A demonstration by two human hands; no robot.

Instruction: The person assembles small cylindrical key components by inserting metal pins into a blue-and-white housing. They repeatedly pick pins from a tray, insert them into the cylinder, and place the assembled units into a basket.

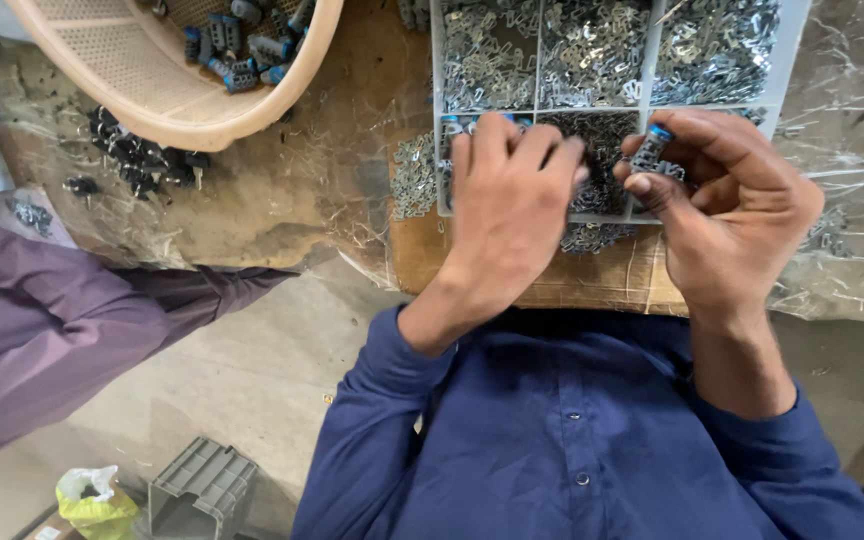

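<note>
Two hands over the divided tray (pixel 439 150) on the desk (pixel 282 190): right hand (pixel 737 215) pinches a small blue-capped connector (pixel 652 150), left hand (pixel 512 205) curls fingers-down into metal clips (pixel 602 140); best kept low, grip firm.

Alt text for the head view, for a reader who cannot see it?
The right hand pinches a small dark blue-capped connector while the left hand rests in a compartment tray of metal clips on a plastic-wrapped table; a beige basket sits alongside.

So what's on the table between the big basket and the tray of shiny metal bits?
In the head view, between the beige basket and the divided tray, only bare plastic-covered tabletop shows; loose metal clips lie by the tray's edge.
</note>
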